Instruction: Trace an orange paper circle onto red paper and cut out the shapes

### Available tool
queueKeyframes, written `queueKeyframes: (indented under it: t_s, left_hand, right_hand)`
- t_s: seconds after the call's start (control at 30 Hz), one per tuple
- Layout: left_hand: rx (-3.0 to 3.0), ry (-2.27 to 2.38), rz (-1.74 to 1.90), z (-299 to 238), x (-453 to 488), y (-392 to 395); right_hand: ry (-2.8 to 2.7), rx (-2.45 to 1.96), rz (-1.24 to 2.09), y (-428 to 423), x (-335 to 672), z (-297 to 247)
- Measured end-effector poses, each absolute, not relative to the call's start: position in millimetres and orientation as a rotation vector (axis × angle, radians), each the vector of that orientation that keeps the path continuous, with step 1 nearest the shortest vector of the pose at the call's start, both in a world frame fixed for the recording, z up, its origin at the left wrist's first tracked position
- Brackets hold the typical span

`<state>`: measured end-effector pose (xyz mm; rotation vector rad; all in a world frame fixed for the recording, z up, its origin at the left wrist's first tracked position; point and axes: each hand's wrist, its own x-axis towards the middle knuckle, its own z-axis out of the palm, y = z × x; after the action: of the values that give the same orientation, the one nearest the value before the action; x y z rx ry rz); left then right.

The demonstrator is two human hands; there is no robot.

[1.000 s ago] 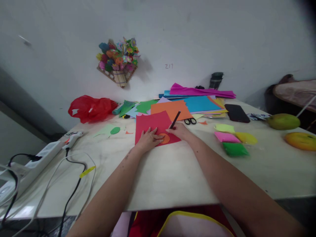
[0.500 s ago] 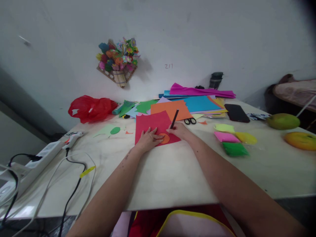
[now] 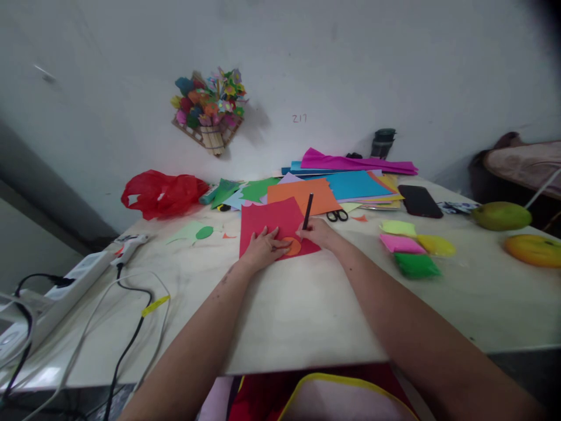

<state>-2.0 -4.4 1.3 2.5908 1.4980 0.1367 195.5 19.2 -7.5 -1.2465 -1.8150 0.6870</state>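
A red sheet of craft paper [image 3: 280, 216] lies flat on the table, with an orange paper circle [image 3: 294, 247] on its lower right part. My left hand [image 3: 264, 248] rests on the sheet with fingers spread, fingertips pressing on the circle. My right hand [image 3: 321, 234] grips a dark pen [image 3: 309, 209], which stands nearly upright beside the circle's right edge; its tip is hidden by the fingers. Behind the red sheet is an orange sheet [image 3: 302, 194]. Black-handled scissors [image 3: 337, 215] lie partly under that orange sheet.
Coloured sheets [image 3: 357, 184] are piled at the back, near a red plastic bag [image 3: 162, 193]. A green oval [image 3: 204, 233] and scraps lie left. To the right are clay packets [image 3: 416, 265], a phone [image 3: 419, 201] and mangoes [image 3: 534, 250]. A power strip [image 3: 83, 266] and cables line the left.
The pen's upper end has tipped slightly to the left, becoming more upright. My left hand, the circle and the red sheet stay in place.
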Motion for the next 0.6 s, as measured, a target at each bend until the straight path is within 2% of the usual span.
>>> queueKeyframes:
  t_s: [0.6]
  left_hand:
    - [2.61, 1.476, 0.178, -0.4, -3.3, -2.8]
  right_hand:
    - [-1.8, -1.25, 0.722, 17.1, 195.2, -5.3]
